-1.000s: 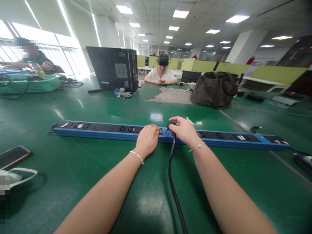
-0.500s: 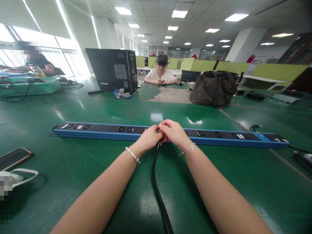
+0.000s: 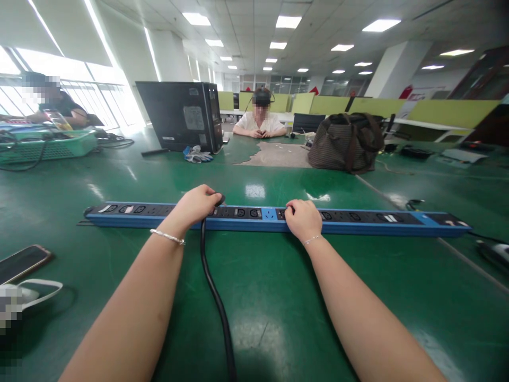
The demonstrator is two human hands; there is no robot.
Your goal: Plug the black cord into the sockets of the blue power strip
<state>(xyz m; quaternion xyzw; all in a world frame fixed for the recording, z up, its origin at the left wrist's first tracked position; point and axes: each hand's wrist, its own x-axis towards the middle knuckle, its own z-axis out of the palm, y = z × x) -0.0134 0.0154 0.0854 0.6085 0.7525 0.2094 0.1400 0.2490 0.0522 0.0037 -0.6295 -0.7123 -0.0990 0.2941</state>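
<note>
In the head view, the blue-and-black power strip (image 3: 246, 225) lay lengthwise across the green table (image 3: 278, 297), in front of the person. Small white labels (image 3: 390, 218) marked its top face, and a pale label (image 3: 193, 118) sat on the black computer case (image 3: 165, 114) beyond; the print on all of these was too small to read. The left hand (image 3: 195, 204) was closed around a black plug (image 3: 219, 200) over the strip, its thick cable (image 3: 217, 297) running down toward the person; whether the plug was seated could not be told. The right hand (image 3: 305, 218), fingers curled, rested against the strip, right of the blue socket (image 3: 269, 214); whether it gripped anything could not be told.
</note>
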